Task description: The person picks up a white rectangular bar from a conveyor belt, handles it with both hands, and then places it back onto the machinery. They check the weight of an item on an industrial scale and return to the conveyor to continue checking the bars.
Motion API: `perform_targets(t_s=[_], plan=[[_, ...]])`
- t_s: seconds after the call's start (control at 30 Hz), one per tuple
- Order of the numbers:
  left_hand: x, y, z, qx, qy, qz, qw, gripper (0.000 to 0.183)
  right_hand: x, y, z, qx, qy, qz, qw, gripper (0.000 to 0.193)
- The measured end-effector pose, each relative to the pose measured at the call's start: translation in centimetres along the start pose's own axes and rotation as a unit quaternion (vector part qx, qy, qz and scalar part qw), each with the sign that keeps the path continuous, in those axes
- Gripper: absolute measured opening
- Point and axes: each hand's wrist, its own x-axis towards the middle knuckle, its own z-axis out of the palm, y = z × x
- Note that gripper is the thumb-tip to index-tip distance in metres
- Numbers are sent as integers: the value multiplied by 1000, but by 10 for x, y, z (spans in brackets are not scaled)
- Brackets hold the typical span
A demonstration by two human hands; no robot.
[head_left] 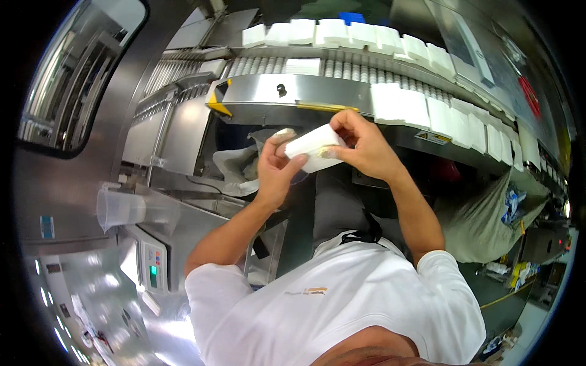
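The white bundle is grasped at its 9 o'clock end by the left hand and 3 o'clock by the right hand, fingers closed, presumably for steadying.

My left grip and right grip cover the ends of the white piece, whose underside is hidden from me. I can't tell what the pale covering on my right thumb is. On the scale, the display is too small to read; the print on my shirt is blurred. Behind the far white stacks, a blue object is partly hidden. The round rim cuts off the steel machine.
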Motion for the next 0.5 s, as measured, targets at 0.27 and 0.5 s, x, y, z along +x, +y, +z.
perform_targets(t_s=[0.27, 0.5], plan=[[-6, 6, 5, 126, 45, 5, 991, 56, -11, 15, -2, -124, 1, -30, 992, 30], [-3, -5, 0, 129, -1, 2, 992, 57, -20, 25, -3, -87, 16, -31, 996, 27]])
